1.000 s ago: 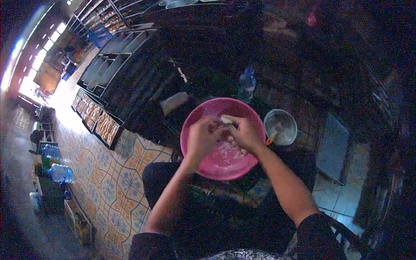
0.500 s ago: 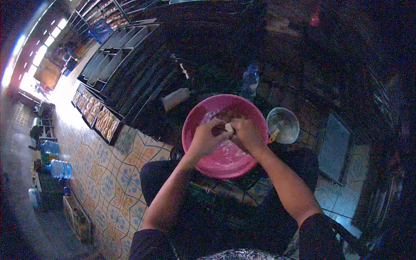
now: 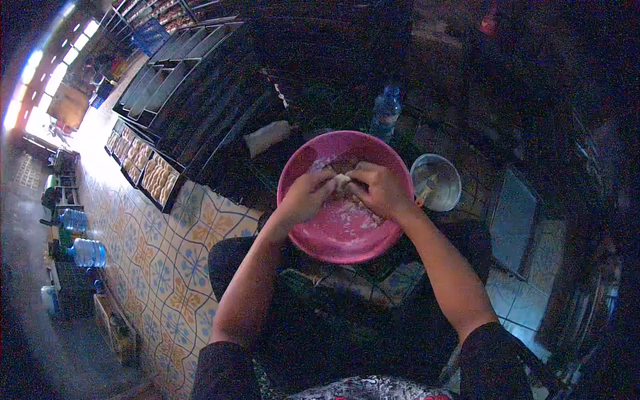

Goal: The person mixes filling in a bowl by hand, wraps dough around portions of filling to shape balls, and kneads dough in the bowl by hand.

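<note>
Right over the pink bowl (image 3: 340,240) both hands meet, the left hand (image 3: 307,195) and the right hand (image 3: 381,190) curled toward each other with their fingers closed on a small pale lump of dough (image 3: 342,181) pinched between them. Whitish flour or dough coats the inside of the bowl below the hands. Just to the right of the bowl stands a smaller metal bowl (image 3: 437,181) with an orange-handled tool in it. Beyond the pink bowl, a plastic water bottle (image 3: 386,112) stands upright. Off to the left, trays of baked pieces (image 3: 160,180) sit beside the patterned tile floor (image 3: 167,267).
</note>
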The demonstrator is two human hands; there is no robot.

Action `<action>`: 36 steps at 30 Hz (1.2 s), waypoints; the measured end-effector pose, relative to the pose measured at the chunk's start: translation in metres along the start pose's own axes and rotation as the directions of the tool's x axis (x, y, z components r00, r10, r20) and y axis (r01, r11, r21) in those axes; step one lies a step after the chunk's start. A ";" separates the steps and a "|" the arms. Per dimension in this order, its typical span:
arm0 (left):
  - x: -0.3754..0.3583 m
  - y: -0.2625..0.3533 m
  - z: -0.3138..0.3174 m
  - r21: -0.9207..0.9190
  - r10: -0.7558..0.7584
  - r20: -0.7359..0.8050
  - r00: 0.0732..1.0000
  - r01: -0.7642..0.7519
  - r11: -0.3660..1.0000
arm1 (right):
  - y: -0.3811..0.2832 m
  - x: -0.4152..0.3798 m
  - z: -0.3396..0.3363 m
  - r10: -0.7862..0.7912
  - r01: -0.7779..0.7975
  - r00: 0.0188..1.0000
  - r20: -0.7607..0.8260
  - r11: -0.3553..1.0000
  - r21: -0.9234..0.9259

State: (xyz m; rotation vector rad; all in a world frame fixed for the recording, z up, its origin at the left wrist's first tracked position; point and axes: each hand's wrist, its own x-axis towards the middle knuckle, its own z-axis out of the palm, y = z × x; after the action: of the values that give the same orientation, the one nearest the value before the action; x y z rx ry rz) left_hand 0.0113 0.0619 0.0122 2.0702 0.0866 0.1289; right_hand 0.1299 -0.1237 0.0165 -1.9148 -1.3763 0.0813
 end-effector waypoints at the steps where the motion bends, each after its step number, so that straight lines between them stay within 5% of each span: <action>1: 0.002 -0.003 0.001 -0.090 -0.065 -0.016 0.998 0.064 0.994 | 0.002 0.001 0.003 0.031 -0.031 0.999 -0.032 0.999 0.013; 3: 0.004 0.003 0.000 -0.176 -0.126 -0.027 0.992 0.120 0.977 | 0.002 0.003 0.005 0.059 -0.057 0.996 -0.069 0.998 0.025; 5: 0.001 0.025 -0.002 0.110 -0.164 -0.207 0.964 0.190 0.976 | -0.005 0.005 0.004 0.258 -0.251 0.966 -0.014 0.950 0.183; 8: -0.002 0.029 0.009 0.033 -0.031 -0.442 0.896 0.051 0.998 | 0.001 0.002 0.019 0.342 -0.317 0.937 -0.079 0.921 0.228; 12: 0.002 0.008 0.018 0.159 0.112 -0.340 0.934 -0.060 0.985 | 0.003 -0.001 0.027 0.403 -0.393 0.915 0.005 0.890 0.232; 15: 0.000 0.013 0.019 0.294 0.172 -0.349 0.921 -0.067 0.953 | 0.012 -0.011 0.040 0.419 -0.387 0.908 0.015 0.825 0.412; 17: 0.000 0.015 0.012 0.177 -0.022 -0.275 0.961 0.073 0.982 | 0.010 -0.008 0.032 0.450 -0.424 0.891 0.055 0.785 0.452; 18: 0.002 0.028 0.008 0.177 -0.001 -0.280 0.960 0.053 0.983 | 0.003 -0.002 0.023 0.444 -0.413 0.895 0.039 0.796 0.442; 20: -0.003 0.058 0.003 -0.015 -0.145 -0.360 0.921 0.150 0.989 | -0.015 0.003 0.007 0.724 -0.715 0.654 0.218 0.497 0.492; 22: -0.001 0.056 -0.002 -0.089 -0.202 -0.329 0.922 0.183 0.979 | 0.005 0.000 0.019 0.685 -0.623 0.724 0.080 0.601 0.501; 24: 0.000 0.058 -0.007 -0.017 -0.292 -0.306 0.906 0.301 0.954 | 0.007 0.004 0.016 0.282 -0.178 0.940 -0.193 0.886 0.429; 27: 0.002 0.015 0.009 -0.056 -0.233 -0.293 0.927 0.226 0.972 | -0.021 0.009 0.001 0.081 -0.039 0.981 -0.177 0.973 0.227; 29: -0.003 0.005 0.016 -0.086 -0.239 -0.271 0.933 0.223 0.971 | -0.019 0.005 0.003 0.134 -0.103 0.982 -0.136 0.971 0.216; 31: -0.004 0.008 0.020 -0.595 -0.393 -0.159 0.906 0.230 0.770 | -0.018 0.003 0.006 0.185 -0.162 0.977 -0.104 0.967 0.196; 34: -0.004 0.020 0.012 -0.646 -0.489 -0.096 0.867 0.320 0.693 | -0.014 0.003 0.019 0.214 -0.175 0.962 -0.170 0.960 0.221; 36: -0.006 0.021 0.014 -0.687 -0.477 -0.094 0.874 0.290 0.666 | -0.007 0.004 0.039 0.494 -0.415 0.848 -0.190 0.844 0.340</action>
State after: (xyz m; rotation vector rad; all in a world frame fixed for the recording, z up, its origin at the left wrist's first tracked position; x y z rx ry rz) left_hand 0.0070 0.0390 0.0241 1.2680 0.5744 0.1480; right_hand 0.1083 -0.0988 -0.0054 -1.8834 -0.6581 0.2311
